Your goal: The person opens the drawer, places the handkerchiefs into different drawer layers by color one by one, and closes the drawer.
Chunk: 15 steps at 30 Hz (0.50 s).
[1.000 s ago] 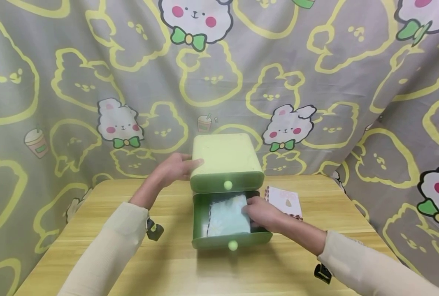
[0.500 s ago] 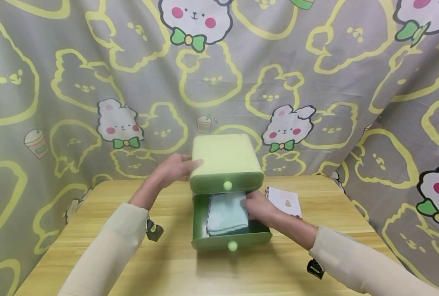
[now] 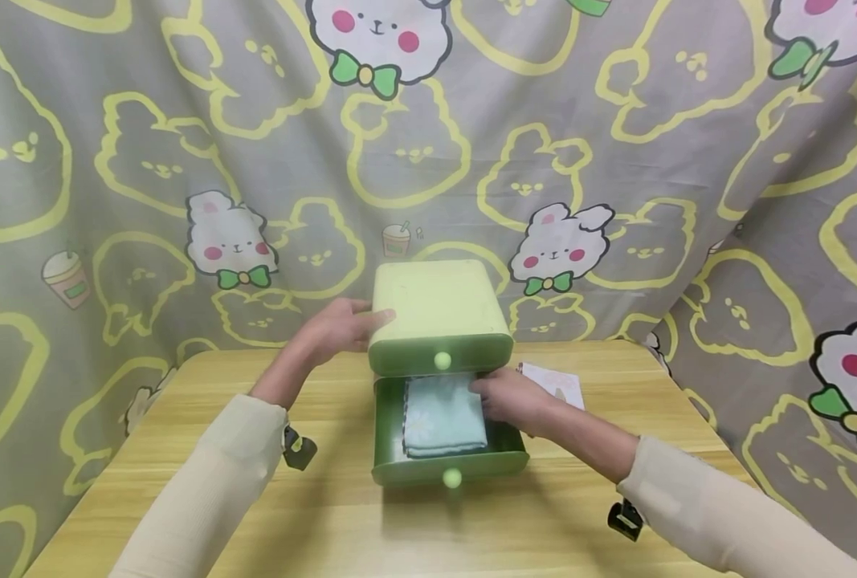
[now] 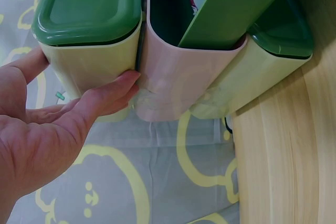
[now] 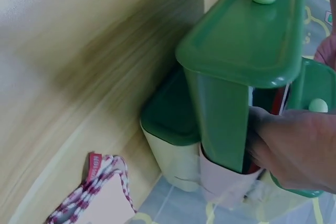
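Cream sleeves (image 3: 204,474) reach in over a wood-grain table (image 3: 327,522), where a small cabinet's middle drawer (image 3: 414,472) stands pulled out toward the person. A folded pale-blue cloth (image 3: 442,421) lies inside, its near edge just behind the drawer front, its far end running under the tier above. At the drawer's right side, the right hand (image 3: 515,399) dips in against the cloth's edge; its fingertips are hidden, so whether they pinch the fabric or merely press it cannot be told. Well apart from it, the left hand (image 3: 341,327) spreads against the side of the yellow top tier (image 3: 438,297), thumb over the upper edge.

The cloth could rumple or unfold if the right hand drags at its edge, and a raised fold could jam the drawer against the tier above. Weight on the extended drawer might tip the cabinet forward should the left hand ease off; fingers inside could be nipped if the drawer slid in. Just right of the cabinet, partly behind the right hand, lies a white cloth (image 3: 554,381). A bunny-print curtain (image 3: 414,177) hangs behind.
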Each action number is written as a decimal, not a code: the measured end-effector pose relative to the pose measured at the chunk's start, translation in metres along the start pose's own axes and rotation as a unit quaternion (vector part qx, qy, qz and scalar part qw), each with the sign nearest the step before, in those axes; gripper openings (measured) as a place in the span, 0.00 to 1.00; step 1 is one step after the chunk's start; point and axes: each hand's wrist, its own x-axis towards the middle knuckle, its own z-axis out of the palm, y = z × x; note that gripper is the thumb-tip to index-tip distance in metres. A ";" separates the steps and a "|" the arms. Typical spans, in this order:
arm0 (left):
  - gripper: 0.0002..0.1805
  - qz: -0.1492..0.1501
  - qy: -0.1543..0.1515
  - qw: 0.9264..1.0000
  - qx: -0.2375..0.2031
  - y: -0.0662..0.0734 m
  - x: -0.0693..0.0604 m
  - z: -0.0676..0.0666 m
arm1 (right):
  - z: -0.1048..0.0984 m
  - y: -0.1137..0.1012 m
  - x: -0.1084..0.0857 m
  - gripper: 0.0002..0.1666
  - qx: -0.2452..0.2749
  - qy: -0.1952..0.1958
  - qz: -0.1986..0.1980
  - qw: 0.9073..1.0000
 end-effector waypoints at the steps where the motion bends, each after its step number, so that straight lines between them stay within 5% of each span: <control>1: 0.43 0.000 0.000 1.000 -0.001 0.000 0.000 0.000 | -0.002 -0.001 -0.001 0.11 0.005 -0.007 0.004 1.000; 9: 0.43 -0.001 0.000 1.000 -0.003 0.001 -0.001 -0.001 | -0.012 -0.012 -0.015 0.14 -0.096 -0.025 0.006 0.995; 15: 0.43 -0.001 -0.001 1.000 0.000 0.001 0.000 -0.001 | -0.012 -0.017 -0.031 0.23 0.029 -0.070 -0.012 0.997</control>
